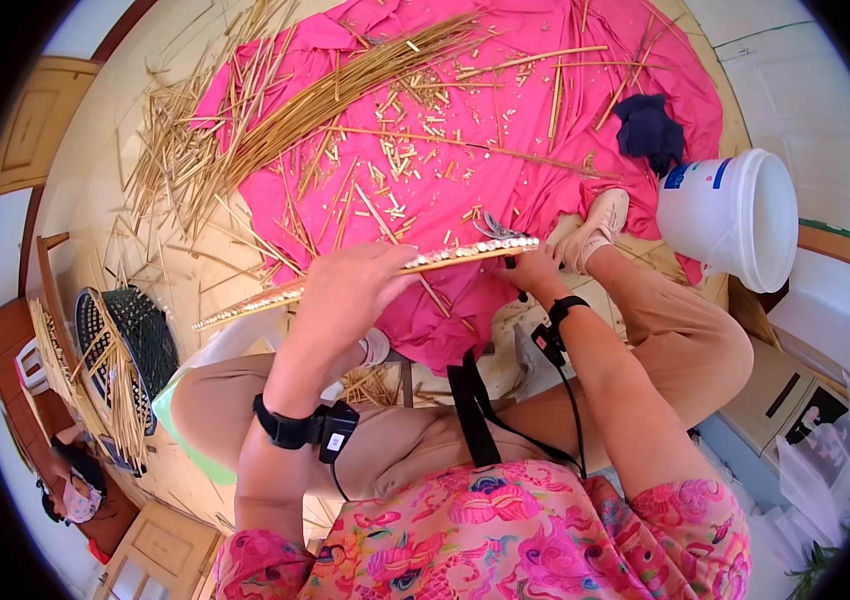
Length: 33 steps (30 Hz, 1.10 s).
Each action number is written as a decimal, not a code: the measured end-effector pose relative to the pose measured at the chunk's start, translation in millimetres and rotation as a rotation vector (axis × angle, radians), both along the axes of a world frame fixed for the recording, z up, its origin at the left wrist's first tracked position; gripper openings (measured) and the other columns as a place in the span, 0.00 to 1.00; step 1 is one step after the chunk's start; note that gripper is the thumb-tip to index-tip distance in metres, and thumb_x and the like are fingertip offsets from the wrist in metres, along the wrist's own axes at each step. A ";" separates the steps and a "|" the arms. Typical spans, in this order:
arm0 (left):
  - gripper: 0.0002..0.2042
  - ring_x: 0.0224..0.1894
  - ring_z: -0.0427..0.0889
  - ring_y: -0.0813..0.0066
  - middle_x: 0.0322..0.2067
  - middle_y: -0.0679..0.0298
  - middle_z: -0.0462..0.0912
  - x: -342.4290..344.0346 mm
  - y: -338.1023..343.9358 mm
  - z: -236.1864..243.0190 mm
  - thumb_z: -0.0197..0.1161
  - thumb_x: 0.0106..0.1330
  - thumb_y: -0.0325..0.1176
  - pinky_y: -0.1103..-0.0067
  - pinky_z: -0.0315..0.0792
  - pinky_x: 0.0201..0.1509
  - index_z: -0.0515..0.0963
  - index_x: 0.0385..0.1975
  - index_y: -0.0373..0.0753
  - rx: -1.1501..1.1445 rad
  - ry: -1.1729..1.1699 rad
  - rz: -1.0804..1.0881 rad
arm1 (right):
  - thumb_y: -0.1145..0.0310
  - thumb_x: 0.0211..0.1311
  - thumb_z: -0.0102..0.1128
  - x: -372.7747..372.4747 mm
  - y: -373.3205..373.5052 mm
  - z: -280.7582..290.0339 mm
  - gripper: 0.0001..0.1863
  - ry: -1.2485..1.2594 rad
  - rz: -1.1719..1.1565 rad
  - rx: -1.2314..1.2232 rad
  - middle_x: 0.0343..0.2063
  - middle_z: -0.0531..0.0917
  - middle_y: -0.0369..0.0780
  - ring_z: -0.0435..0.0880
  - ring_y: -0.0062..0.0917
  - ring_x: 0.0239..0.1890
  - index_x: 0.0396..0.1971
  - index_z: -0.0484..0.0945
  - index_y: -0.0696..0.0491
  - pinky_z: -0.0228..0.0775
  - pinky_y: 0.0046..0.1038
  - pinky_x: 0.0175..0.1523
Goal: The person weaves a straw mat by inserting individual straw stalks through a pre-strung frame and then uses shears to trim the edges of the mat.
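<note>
A long, narrow strip [465, 253] is held across in front of me, seen nearly edge-on, with a row of pale round cut ends along it. It looks made of straw or reed pieces. My left hand [350, 290] is closed over its middle, hiding part of it. At its right end, my right hand [537, 272] is closed round a small black-handled tool [515, 268], most of which the fingers hide. Beneath lies a pink cloth [505, 170] scattered with short cut reed pieces [400, 160].
A long bundle of reeds [345, 90] crosses the cloth's far left, beside loose stalks [175, 160]. At right are a white bucket [710, 215] and a dark blue cloth [650, 132]. A dark basket [140, 335] stands left. Another person [75, 485] is at the far lower left.
</note>
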State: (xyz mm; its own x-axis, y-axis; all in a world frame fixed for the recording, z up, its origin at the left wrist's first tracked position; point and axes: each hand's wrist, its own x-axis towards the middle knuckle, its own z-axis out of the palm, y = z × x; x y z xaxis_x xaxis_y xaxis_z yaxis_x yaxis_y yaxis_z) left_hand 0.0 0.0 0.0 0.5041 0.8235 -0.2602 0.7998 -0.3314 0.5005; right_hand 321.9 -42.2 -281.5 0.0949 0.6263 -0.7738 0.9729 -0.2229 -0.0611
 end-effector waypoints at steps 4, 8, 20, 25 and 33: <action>0.14 0.35 0.86 0.61 0.37 0.57 0.87 -27.4 9.2 6.8 0.69 0.61 0.33 0.69 0.78 0.39 0.84 0.47 0.41 0.161 -0.207 0.191 | 0.24 0.37 0.70 -12.8 6.3 20.5 0.70 -0.084 -0.017 0.097 0.64 0.68 0.56 0.64 0.50 0.68 0.69 0.56 0.66 0.53 0.54 0.70; 0.13 0.34 0.85 0.62 0.35 0.58 0.86 -49.8 22.0 42.9 0.68 0.62 0.27 0.72 0.78 0.39 0.83 0.47 0.39 0.089 -0.171 0.352 | 0.38 0.46 0.73 -14.4 18.5 1.9 0.43 -0.057 -0.025 0.325 0.56 0.75 0.52 0.69 0.48 0.64 0.49 0.75 0.63 0.63 0.49 0.64; 0.16 0.45 0.85 0.58 0.43 0.54 0.86 -59.5 33.3 21.0 0.65 0.62 0.22 0.74 0.78 0.48 0.82 0.50 0.39 0.172 -0.194 0.357 | 0.55 0.53 0.71 -85.7 -6.0 -59.9 0.17 0.501 0.123 0.134 0.27 0.86 0.47 0.87 0.42 0.36 0.28 0.85 0.55 0.79 0.41 0.43; 0.15 0.43 0.86 0.65 0.42 0.55 0.86 -75.2 34.7 19.3 0.65 0.63 0.21 0.77 0.77 0.48 0.81 0.50 0.36 0.171 -0.221 0.458 | 0.52 0.55 0.70 -142.5 -39.4 -49.9 0.20 0.419 0.030 0.094 0.33 0.86 0.49 0.86 0.44 0.40 0.34 0.84 0.56 0.78 0.43 0.46; 0.14 0.33 0.79 0.82 0.31 0.63 0.83 -104.5 30.1 36.1 0.67 0.66 0.24 0.84 0.73 0.38 0.81 0.51 0.36 0.323 -0.154 0.741 | 0.51 0.59 0.66 -158.4 -7.2 -52.5 0.21 0.368 0.032 0.095 0.33 0.86 0.50 0.86 0.46 0.41 0.36 0.82 0.57 0.77 0.45 0.46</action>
